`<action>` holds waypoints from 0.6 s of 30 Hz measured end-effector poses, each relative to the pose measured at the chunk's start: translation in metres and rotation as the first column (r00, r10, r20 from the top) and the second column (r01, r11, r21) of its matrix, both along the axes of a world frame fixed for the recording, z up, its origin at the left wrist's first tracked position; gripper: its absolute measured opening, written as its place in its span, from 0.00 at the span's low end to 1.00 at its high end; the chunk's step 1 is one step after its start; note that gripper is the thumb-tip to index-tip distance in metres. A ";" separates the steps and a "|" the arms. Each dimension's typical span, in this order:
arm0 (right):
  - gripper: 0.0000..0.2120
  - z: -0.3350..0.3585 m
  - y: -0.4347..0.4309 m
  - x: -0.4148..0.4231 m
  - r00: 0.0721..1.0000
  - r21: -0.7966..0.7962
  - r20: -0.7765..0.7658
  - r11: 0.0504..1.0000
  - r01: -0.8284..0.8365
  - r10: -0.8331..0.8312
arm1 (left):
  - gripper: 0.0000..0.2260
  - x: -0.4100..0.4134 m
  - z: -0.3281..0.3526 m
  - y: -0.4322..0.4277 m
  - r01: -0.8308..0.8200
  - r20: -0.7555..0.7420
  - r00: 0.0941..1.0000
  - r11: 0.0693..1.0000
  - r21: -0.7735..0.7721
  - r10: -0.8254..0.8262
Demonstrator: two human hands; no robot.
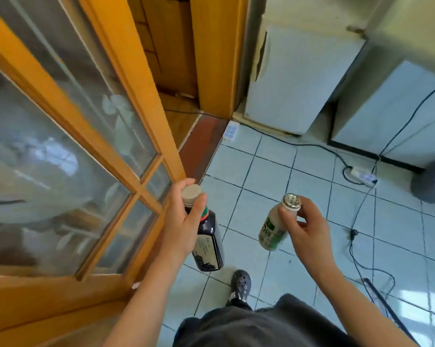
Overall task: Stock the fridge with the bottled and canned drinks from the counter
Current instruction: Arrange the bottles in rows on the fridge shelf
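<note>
head view: the person stands on the tiled floor (274, 171), well short of the fridge (299, 78), with a bottle in each hand. the left hand (184, 221) grips the dark bottle (209, 244) by its neck. its fingers (199, 206) are curled round just under the tan cap (191, 191), and the body hangs down, tilted. the right hand (309, 229) holds the white bottle (271, 229) much the same way, fingers pinching the neck under the gold cap (291, 199), its foot angled toward the left hand. both bottles are in the air, well apart from the fridge and not touching each other. the fridge door looks closed.

i'd say the step in hand is the carry to the fridge, and it's early in the job, since neither bottle is in.

to do it well:
- both hands are full, so one bottle has to pass to the other hand or be set down beside the fridge before the door can be pulled.
- neck grips let a bottle swing, so a lower hold round the body would be steadier.
- a cable (311, 145) runs over the floor just in front of the fridge to a power strip (363, 175). step over it, not on it.
- put the bottles in upright, caps up.
</note>
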State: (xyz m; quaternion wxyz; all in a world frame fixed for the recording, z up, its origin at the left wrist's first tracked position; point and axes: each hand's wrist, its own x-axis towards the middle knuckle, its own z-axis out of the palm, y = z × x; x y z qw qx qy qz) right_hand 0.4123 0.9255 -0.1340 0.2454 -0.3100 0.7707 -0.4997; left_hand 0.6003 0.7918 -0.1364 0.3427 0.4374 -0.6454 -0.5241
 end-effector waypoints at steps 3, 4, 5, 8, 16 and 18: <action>0.07 0.004 -0.015 -0.055 0.997 -0.020 -0.014 0.997 0.081 -0.081 | 0.15 -0.066 0.007 -0.025 0.065 -0.025 0.998 0.998 -0.012 -0.065; 0.07 0.007 -0.019 -0.071 0.994 -0.023 -0.012 0.994 0.108 -0.108 | 0.16 -0.085 0.011 -0.033 0.088 -0.028 0.996 0.996 -0.015 -0.089; 0.07 0.010 -0.024 -0.086 0.991 -0.025 -0.010 0.991 0.131 -0.131 | 0.16 -0.103 0.014 -0.041 0.109 -0.030 0.994 0.994 -0.019 -0.110; 0.09 0.016 -0.043 -0.128 0.982 -0.041 -0.010 0.981 0.190 -0.190 | 0.17 -0.151 0.021 -0.074 0.167 -0.031 0.985 0.986 -0.026 -0.168; 0.12 0.000 -0.115 -0.225 0.933 -0.029 0.003 0.932 0.360 -0.360 | 0.12 -0.285 0.006 -0.180 0.309 -0.053 0.949 0.951 -0.015 -0.310; 0.11 0.003 -0.142 -0.253 0.919 -0.042 -0.006 0.918 0.394 -0.394 | 0.11 -0.324 0.007 -0.213 0.336 -0.083 0.939 0.942 0.001 -0.335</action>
